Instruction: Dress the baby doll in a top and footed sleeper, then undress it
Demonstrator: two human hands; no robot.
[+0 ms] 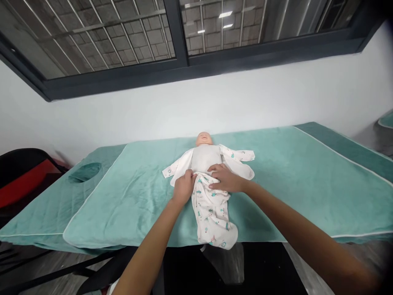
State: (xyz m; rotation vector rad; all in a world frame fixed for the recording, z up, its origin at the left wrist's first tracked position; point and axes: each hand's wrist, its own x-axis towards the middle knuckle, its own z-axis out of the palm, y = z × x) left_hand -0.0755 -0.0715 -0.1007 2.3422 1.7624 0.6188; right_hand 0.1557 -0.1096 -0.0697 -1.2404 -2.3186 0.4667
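A baby doll lies on its back on the green bed cover, head toward the wall. Its white printed jacket is spread open around a plain white undershirt, with both sleeves stretched out sideways. White printed trousers cover the doll's lower body and reach the near edge of the bed. At the left side of their waistband, my left hand pinches the fabric. My right hand rests over the right side of the waist, fingers apart on the cloth. The doll's own hands and feet are hidden.
Behind the bed is a white wall with a dark window frame above it. A face hole opens in the bed's left end. The black and red chair stands at far left.
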